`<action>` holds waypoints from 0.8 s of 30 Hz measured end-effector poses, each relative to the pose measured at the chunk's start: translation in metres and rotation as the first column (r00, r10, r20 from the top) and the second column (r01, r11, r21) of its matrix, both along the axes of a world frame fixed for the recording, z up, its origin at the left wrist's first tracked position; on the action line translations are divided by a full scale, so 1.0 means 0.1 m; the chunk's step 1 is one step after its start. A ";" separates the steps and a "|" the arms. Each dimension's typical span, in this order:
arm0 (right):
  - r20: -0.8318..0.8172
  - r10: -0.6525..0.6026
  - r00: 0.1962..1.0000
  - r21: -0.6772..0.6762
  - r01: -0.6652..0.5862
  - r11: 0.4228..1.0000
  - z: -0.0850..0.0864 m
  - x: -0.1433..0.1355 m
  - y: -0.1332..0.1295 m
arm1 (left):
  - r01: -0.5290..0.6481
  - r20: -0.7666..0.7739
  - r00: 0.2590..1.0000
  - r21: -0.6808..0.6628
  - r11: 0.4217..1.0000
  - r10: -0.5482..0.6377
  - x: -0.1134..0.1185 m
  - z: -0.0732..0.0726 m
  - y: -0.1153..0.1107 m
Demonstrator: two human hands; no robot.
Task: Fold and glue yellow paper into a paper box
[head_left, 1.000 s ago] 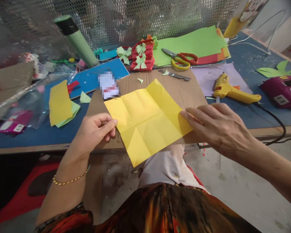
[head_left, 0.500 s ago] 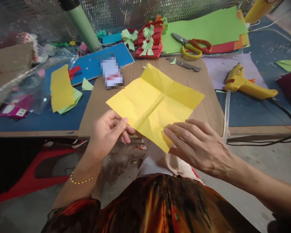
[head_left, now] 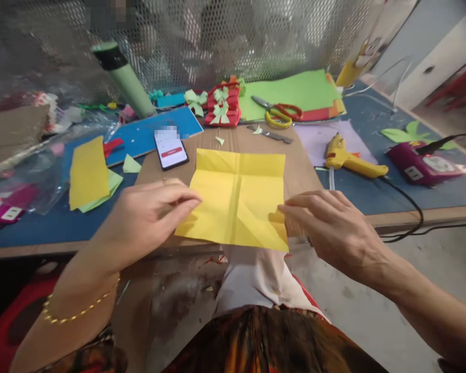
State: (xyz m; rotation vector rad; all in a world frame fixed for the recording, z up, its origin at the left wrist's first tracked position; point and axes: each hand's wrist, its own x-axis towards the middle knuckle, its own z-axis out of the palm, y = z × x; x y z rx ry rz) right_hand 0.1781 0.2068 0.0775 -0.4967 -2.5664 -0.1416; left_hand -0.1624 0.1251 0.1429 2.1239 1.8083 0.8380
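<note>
A creased sheet of yellow paper [head_left: 236, 202] is spread between my hands, above the near edge of a brown cardboard sheet [head_left: 147, 176]. Fold lines run across it, one down the middle and one near the far edge. At its left edge my left hand [head_left: 147, 220] pinches the paper between thumb and fingers. My right hand [head_left: 337, 233] pinches the opposite edge, its thumb mostly hidden. Beyond the paper lie a craft knife [head_left: 272, 135] and a small pale green scrap [head_left: 219, 140]. A phone [head_left: 171, 147] rests left of the sheet.
Scissors [head_left: 277, 113] lie by stacked green paper [head_left: 287, 93]. A yellow glue gun [head_left: 351, 159] with its cord is at right, near a purple device [head_left: 425, 165]. A green bottle [head_left: 124, 77] leans at back left. Red pieces with pale bows [head_left: 222, 103] sit mid-back.
The yellow paper has turned from a diamond to a square-on position. My left hand now pinches its left edge and my right hand its right edge. The view has tilted up.
</note>
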 end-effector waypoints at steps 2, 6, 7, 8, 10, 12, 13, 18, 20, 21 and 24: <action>-0.081 -0.117 0.990 0.010 0.118 0.993 -0.01 0.01 0.16 | 0.121 -0.219 0.970 0.071 0.990 -0.103 0.06 -0.10 0.29; -0.061 -0.480 0.875 -0.079 0.475 0.876 -0.03 -0.15 0.52 | 0.304 -0.525 0.802 -0.052 0.951 -0.285 0.19 -0.23 0.86; -0.015 -0.537 0.843 -0.124 0.531 0.838 -0.04 -0.21 0.60 | 0.327 -0.560 0.766 -0.084 0.941 -0.316 0.21 -0.24 0.98; 0.033 -0.569 0.822 -0.170 0.566 0.807 -0.04 -0.27 0.66 | 0.327 -0.576 0.753 -0.090 0.941 -0.317 0.23 -0.23 1.08; 0.105 -0.579 0.808 -0.246 0.585 0.773 -0.05 -0.37 0.77 | 0.304 -0.554 0.784 -0.050 0.951 -0.279 0.24 -0.20 1.25; 0.140 -0.557 0.819 -0.294 0.571 0.766 -0.06 -0.45 0.86 | 0.234 -0.469 0.862 0.032 0.972 -0.192 0.17 -0.18 1.39; 0.146 -0.545 0.826 -0.308 0.561 0.768 -0.06 -0.47 0.91 | 0.201 -0.428 0.889 0.040 0.979 -0.165 0.11 -0.17 1.44; 0.067 -0.447 0.892 -0.382 0.437 0.814 -0.04 -0.57 1.17 | 0.036 -0.131 0.990 -0.112 0.993 -0.051 -0.31 -0.18 1.50; 0.005 -0.381 0.925 -0.432 0.345 0.833 -0.03 -0.62 1.29 | -0.005 0.035 0.999 -0.206 0.979 0.013 -0.43 -0.17 1.46; -0.031 -0.349 0.937 -0.464 0.296 0.835 -0.03 -0.66 1.34 | -0.013 0.095 0.995 -0.251 0.968 0.037 -0.47 -0.15 1.44; -0.158 -0.283 0.946 -0.561 0.150 0.814 -0.10 -0.75 1.47 | -0.014 0.196 0.977 -0.337 0.941 0.085 -0.50 -0.13 1.40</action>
